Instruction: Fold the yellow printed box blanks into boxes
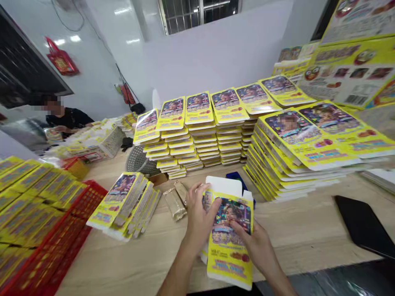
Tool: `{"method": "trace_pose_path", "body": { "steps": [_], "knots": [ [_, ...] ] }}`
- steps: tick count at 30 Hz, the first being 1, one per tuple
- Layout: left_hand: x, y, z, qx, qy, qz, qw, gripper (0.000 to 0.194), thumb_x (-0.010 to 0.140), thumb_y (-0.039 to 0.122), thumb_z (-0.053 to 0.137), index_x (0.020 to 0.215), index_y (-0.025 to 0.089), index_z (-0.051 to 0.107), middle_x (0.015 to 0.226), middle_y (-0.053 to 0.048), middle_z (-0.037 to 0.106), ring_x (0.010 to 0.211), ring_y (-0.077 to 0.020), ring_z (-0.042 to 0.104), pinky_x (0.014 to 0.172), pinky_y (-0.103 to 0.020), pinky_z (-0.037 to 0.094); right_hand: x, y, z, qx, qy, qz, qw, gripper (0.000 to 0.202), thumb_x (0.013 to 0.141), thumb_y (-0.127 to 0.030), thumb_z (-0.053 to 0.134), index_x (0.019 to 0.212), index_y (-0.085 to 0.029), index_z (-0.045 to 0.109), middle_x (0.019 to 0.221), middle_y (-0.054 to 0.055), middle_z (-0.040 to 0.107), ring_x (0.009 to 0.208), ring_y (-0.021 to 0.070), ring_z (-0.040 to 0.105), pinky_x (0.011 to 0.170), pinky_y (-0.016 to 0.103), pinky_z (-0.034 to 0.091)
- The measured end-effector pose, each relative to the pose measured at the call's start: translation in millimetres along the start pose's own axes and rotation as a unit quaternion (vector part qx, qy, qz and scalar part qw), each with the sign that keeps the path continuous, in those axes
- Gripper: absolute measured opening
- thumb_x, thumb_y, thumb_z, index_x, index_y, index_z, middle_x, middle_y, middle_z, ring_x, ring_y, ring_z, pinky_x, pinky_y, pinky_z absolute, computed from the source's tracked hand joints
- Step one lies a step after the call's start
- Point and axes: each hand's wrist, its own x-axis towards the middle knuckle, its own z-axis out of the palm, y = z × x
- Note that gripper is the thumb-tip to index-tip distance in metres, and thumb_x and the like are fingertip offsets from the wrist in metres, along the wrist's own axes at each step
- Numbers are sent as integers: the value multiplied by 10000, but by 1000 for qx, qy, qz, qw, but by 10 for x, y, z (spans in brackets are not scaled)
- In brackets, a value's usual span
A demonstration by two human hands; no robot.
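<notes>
At six o'clock on the wooden surface (308, 230), the left hand (197, 218) and right hand (257, 246) each close a firm grip on a yellow carton (230, 246), white flap open at twelve o'clock.

both forearms reach forward, left hand (199, 218) and right hand (257, 246) curled, gripping.

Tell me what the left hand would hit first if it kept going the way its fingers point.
The left hand points up-table past the yellow box; first in line seems the box's open white flap, then the stacked yellow boxes, though depth is unclear.
</notes>
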Motion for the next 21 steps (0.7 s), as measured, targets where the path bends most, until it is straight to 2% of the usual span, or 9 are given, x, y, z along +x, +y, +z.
{"method": "trace_pose_path", "body": {
  "steps": [3,7,9,11,13,15,17,19,21],
  "knots": [
    [-71,-34,-30,-164,-116,-79,976,515,841,337,554,1302,258,336,1337,-78,445,1184,-214,465,999,-362,371,55,2,-68,47,-35,-44,997,495,654,-455,749,1042,-190,593,976,71,710,858,256,666,740,360,554],
    [-165,-33,-62,-284,-179,-121,934,444,856,380,537,1245,270,352,1130,-41,562,952,-165,553,809,-278,465,99,-67,-123,90,11,-154,984,616,727,-433,704,1266,-259,462,1285,66,569,1111,224,568,876,313,501],
    [-211,-34,-74,-277,-181,-119,936,346,855,401,540,1146,262,414,925,4,555,778,-125,526,682,-228,451,113,-119,-148,75,14,-176,981,508,766,-455,662,1215,-261,527,1231,58,601,1052,207,590,825,276,511],
    [-258,-47,-82,-251,-177,-110,945,268,867,419,518,1063,252,444,799,34,490,673,-100,461,599,-201,405,122,-166,-168,50,15,-175,983,363,756,-497,656,1006,-232,648,977,45,686,836,189,628,680,240,521],
    [-305,-66,-85,-223,-184,-95,953,231,881,424,494,1018,240,464,761,41,454,655,-93,426,588,-197,376,123,-205,-173,45,30,-157,986,321,731,-525,668,762,-206,668,711,13,655,638,154,579,552,210,480],
    [-343,-77,-81,-202,-191,-81,957,219,891,418,479,1010,234,482,779,36,459,681,-94,428,617,-201,374,115,-243,-159,86,46,-127,987,320,710,-512,697,679,-200,633,621,-15,607,564,125,531,501,187,439],
    [-364,-71,-76,-197,-180,-75,961,226,897,411,474,1040,237,493,858,19,498,756,-105,463,684,-209,388,100,-280,-139,169,34,-99,980,287,701,-463,730,872,-251,638,701,-30,640,596,121,560,530,184,447],
    [-363,-45,-76,-213,-161,-81,960,243,901,403,471,1085,245,490,974,-2,535,860,-122,500,766,-222,400,87,-308,-136,234,-2,-82,969,472,706,-413,747,1132,-345,557,875,-28,682,724,135,613,623,205,480],
    [-350,-8,-87,-238,-150,-90,956,253,898,390,483,1109,251,488,1079,-14,550,958,-138,518,836,-234,401,82,-319,-167,231,-57,-80,968,464,726,-401,736,1155,-354,567,1001,-5,684,856,156,624,715,237,491]
  ]
}}
